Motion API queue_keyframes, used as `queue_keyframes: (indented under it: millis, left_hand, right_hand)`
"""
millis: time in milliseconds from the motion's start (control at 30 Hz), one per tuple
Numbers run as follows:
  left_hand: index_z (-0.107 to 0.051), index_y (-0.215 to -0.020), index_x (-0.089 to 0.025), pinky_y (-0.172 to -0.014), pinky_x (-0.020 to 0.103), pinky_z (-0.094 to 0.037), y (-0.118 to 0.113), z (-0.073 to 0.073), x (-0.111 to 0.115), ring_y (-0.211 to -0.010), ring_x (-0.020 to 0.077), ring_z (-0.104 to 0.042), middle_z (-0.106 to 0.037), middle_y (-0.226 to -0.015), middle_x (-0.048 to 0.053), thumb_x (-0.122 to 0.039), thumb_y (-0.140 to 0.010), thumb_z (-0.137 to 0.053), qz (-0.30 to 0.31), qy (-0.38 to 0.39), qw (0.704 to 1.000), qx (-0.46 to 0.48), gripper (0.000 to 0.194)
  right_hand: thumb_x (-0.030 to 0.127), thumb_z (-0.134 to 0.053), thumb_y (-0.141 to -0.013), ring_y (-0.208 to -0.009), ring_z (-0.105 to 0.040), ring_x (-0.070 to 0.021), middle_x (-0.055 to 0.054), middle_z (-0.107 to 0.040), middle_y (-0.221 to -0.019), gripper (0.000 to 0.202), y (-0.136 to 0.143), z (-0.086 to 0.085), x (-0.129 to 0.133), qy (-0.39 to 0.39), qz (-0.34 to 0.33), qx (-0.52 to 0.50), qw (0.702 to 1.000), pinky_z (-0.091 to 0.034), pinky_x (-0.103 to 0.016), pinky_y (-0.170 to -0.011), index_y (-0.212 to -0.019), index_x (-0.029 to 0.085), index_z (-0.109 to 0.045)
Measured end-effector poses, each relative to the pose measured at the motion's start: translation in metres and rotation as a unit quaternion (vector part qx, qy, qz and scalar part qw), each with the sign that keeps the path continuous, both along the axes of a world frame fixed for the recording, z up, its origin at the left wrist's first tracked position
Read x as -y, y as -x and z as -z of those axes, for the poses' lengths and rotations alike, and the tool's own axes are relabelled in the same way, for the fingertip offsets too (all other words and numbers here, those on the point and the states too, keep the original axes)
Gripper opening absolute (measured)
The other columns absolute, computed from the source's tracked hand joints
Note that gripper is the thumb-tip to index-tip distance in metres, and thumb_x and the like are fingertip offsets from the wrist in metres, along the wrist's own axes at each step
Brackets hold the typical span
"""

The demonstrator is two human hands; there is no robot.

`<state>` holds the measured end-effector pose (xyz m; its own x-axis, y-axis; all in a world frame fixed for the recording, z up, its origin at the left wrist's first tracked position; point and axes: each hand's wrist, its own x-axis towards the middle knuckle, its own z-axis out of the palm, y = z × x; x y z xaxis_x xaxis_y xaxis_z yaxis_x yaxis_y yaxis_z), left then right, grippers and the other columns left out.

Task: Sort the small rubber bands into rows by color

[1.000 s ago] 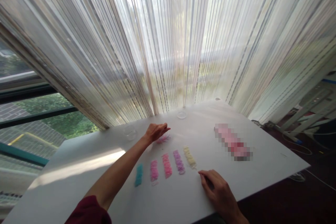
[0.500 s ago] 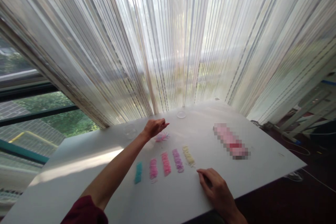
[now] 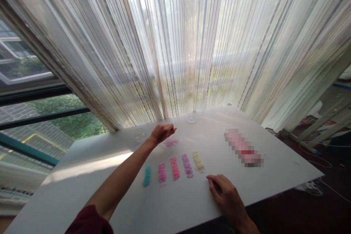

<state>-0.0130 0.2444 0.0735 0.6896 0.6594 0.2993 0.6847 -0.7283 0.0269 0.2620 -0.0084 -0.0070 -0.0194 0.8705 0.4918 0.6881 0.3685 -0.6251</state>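
My left hand [image 3: 163,132] reaches over the far part of the white table, its fingers pinched; what they hold, if anything, is too small to tell. Just below it lies a loose pile of pink and lilac strands [image 3: 172,142]. Several coloured strips lie in a row nearer me: teal [image 3: 147,176], pink [image 3: 162,172], coral pink [image 3: 174,168], purple [image 3: 187,165] and pale yellow [image 3: 198,161]. My right hand [image 3: 225,192] rests near the yellow strip, thumb and forefinger pressed together, with nothing distinct visible at the tips.
A clear round dish [image 3: 191,119] stands by the curtain [image 3: 189,44], and another clear container [image 3: 139,135] is behind my left forearm. A blurred pink item [image 3: 241,148] lies on the right of the table [image 3: 276,168]. Cables lie on the floor at right.
The view has shifted slightly, so the table and strips appear a little further right. Both hands keep nearly the same pose.
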Motion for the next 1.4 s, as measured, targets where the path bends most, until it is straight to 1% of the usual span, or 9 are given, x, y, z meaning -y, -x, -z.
queue_keyframes:
  millis: [133, 200, 267, 433, 567, 700, 933, 1167, 1400]
  left_hand:
    - [-0.064, -0.124, -0.017, -0.083, 0.040, -0.061, -0.003, -0.031, 0.024, -0.097, 0.0204, -0.069, -0.068, -0.120, 0.008, -0.036, -0.100, -0.065, 0.020, -0.046, 0.999, 0.007, 0.031]
    - [-0.067, -0.100, -0.015, -0.067, 0.029, -0.056, -0.007, -0.041, 0.049, -0.073, 0.0144, -0.066, -0.069, -0.088, 0.003, -0.035, -0.105, -0.055, 0.036, -0.071, 0.997, 0.009, 0.024]
    - [-0.062, -0.084, -0.016, -0.057, 0.024, -0.046, -0.014, -0.040, 0.084, -0.060, 0.0121, -0.060, -0.062, -0.069, 0.000, -0.036, -0.109, -0.043, 0.056, -0.090, 0.994, 0.010, 0.037]
    - [-0.054, -0.076, -0.020, -0.049, 0.025, -0.036, -0.035, 0.004, 0.178, -0.051, 0.0119, -0.056, -0.056, -0.059, -0.002, -0.025, -0.109, -0.040, 0.091, -0.113, 0.989, 0.001, 0.037]
    - [-0.054, -0.074, -0.020, -0.044, 0.027, -0.033, -0.041, 0.043, 0.219, -0.047, 0.0129, -0.056, -0.057, -0.058, -0.001, -0.014, -0.105, -0.045, 0.078, -0.111, 0.991, -0.006, 0.033]
    - [-0.053, -0.073, -0.021, -0.042, 0.028, -0.035, -0.040, 0.057, 0.226, -0.044, 0.0143, -0.056, -0.058, -0.056, -0.001, -0.014, -0.100, -0.053, 0.059, -0.098, 0.993, -0.005, 0.029]
    - [-0.054, -0.075, -0.023, -0.044, 0.029, -0.044, -0.034, 0.057, 0.227, -0.048, 0.0164, -0.062, -0.063, -0.063, -0.001, -0.033, -0.098, -0.062, 0.010, -0.063, 0.997, 0.036, 0.026]
    - [-0.061, -0.100, -0.023, -0.051, 0.030, -0.054, -0.025, 0.057, 0.237, -0.059, 0.0196, -0.070, -0.071, -0.077, 0.004, -0.046, -0.105, -0.048, -0.033, -0.018, 0.992, 0.122, 0.027]
    - [-0.060, -0.108, -0.024, -0.058, 0.028, -0.059, -0.015, 0.058, 0.248, -0.064, 0.0188, -0.073, -0.071, -0.079, 0.004, -0.039, -0.107, -0.046, -0.084, 0.019, 0.971, 0.222, 0.021]
  right_hand:
    - [0.037, -0.049, -0.106, -0.073, -0.071, -0.0221, -0.005, -0.073, -0.081, 0.029, 0.000, 0.001, 0.000, -0.012, 0.002, -0.005, 1.000, -0.061, -0.035, -0.068, -0.099, 0.023, -0.073]
    - [0.038, -0.049, -0.106, -0.073, -0.071, -0.0221, -0.005, -0.073, -0.081, 0.029, -0.001, 0.002, 0.000, -0.015, 0.001, -0.006, 1.000, -0.060, -0.036, -0.069, -0.099, 0.023, -0.073]
    - [0.037, -0.049, -0.106, -0.073, -0.071, -0.0220, -0.005, -0.073, -0.081, 0.029, -0.001, 0.002, 0.000, -0.011, -0.003, -0.005, 1.000, -0.060, -0.036, -0.069, -0.099, 0.023, -0.073]
    - [0.036, -0.049, -0.106, -0.076, -0.071, -0.0228, -0.005, -0.072, -0.083, 0.027, -0.002, 0.004, 0.000, 0.001, -0.008, 0.000, 1.000, -0.059, -0.037, -0.072, -0.101, 0.023, -0.072]
    - [0.037, -0.049, -0.106, -0.078, -0.070, -0.0234, -0.006, -0.073, -0.084, 0.027, -0.002, 0.003, 0.000, 0.001, -0.013, 0.004, 1.000, -0.059, -0.038, -0.074, -0.100, 0.023, -0.071]
    - [0.035, -0.050, -0.105, -0.076, -0.070, -0.0234, -0.005, -0.072, -0.081, 0.026, -0.002, 0.000, 0.001, 0.002, -0.013, 0.011, 1.000, -0.059, -0.038, -0.072, -0.100, 0.024, -0.072]
    - [0.031, -0.051, -0.105, -0.074, -0.070, -0.0224, -0.005, -0.072, -0.081, 0.022, 0.001, 0.002, 0.001, -0.001, 0.000, 0.003, 1.000, -0.059, -0.036, -0.068, -0.101, 0.025, -0.071]
    - [0.025, -0.053, -0.102, -0.071, -0.068, -0.0209, -0.003, -0.070, -0.078, 0.018, 0.001, -0.006, 0.004, -0.011, -0.005, -0.009, 1.000, -0.058, -0.035, -0.067, -0.101, 0.024, -0.071]
    - [0.019, -0.059, -0.098, -0.085, -0.071, -0.0201, -0.005, -0.071, -0.094, 0.024, 0.029, -0.024, 0.010, 0.031, -0.131, -0.011, 0.991, -0.061, -0.031, -0.077, -0.118, 0.026, -0.070]
